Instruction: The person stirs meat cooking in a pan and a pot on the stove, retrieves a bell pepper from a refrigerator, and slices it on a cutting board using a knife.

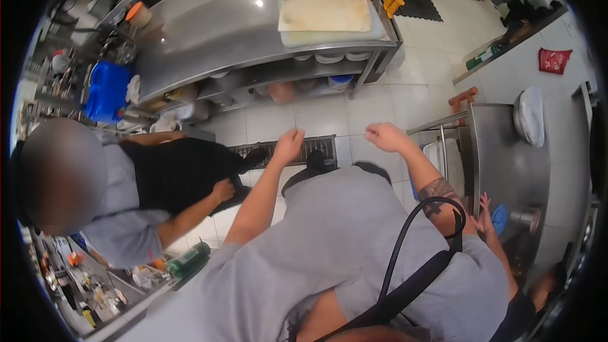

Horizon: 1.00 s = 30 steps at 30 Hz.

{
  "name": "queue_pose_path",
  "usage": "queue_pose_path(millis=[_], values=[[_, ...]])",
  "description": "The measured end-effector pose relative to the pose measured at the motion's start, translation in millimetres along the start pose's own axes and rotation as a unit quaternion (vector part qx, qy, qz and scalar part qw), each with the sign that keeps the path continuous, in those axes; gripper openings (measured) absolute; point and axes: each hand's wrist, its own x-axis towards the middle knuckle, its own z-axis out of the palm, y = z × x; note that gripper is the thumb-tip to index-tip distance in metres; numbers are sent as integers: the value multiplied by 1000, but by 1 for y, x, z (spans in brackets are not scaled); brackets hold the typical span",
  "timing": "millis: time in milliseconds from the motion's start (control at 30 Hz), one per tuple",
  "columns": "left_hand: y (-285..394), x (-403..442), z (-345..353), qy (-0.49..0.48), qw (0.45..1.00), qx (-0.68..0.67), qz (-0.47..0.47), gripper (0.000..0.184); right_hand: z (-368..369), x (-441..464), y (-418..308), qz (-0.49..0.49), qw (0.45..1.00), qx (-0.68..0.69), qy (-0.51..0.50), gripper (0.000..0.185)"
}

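Observation:
My left hand [290, 145] is held out in front of my grey shirt, above the floor drain grate [326, 147]. Its fingers are curled in, and nothing shows in them. To its right, apart from it, my right hand [386, 137] hovers over the floor tiles with its fingers bent closed. No object shows in that hand either. Neither hand touches the steel worktable [215, 44] ahead. On that table's right end lies a whitish cutting board [325, 12] on top of another board. Yellow-orange handles [393, 5] stick out beside the boards.
At my left stands a person [120, 183] in a grey shirt and black apron. Another person's hand [485, 215] is close to my right arm. A blue jerrycan [106, 92] stands at the left. A steel counter [503, 126] with a covered bowl [529, 116] is at the right.

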Motion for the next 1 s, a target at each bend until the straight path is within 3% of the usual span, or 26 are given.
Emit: queue_pose_path(millis=[67, 233, 333, 433, 500, 567, 600, 667, 733, 833, 900, 1000], values=[[60, 75, -16, 63, 990, 65, 103, 41, -44, 47, -4, 3, 1000, 21, 8, 39], [208, 222, -40, 194, 936, 112, 272, 32, -134, 184, 36, -18, 987, 50, 150, 36], [257, 295, -45, 183, 939, 75, 282, 37, -188, 276, 55, -78, 958, -22, 274, 34], [262, 346, -42, 215, 938, 62, 266, 42, -237, 369, 77, -123, 952, -50, 276, 35], [251, 355, -35, 233, 935, 106, 245, 44, -251, 414, 90, -162, 903, -193, 347, 39], [249, 366, -31, 253, 927, 145, 236, 46, -264, 438, 93, -133, 929, -195, 284, 40], [252, 378, -36, 248, 944, 76, 202, 44, -273, 459, 89, -89, 950, -203, 219, 41], [246, 379, -37, 243, 957, 7, 157, 42, -272, 478, 87, -100, 950, -205, 214, 39], [248, 390, -43, 282, 935, 19, 217, 41, -281, 492, 80, -111, 947, -207, 217, 36], [254, 382, -40, 291, 923, 60, 243, 37, -287, 464, 72, -80, 967, -195, 147, 32], [252, 382, -41, 285, 919, 76, 262, 35, -283, 427, 65, -112, 980, -107, 125, 27], [246, 391, -49, 269, 909, 81, 309, 32, -260, 381, 66, -22, 998, -37, 37, 28]])
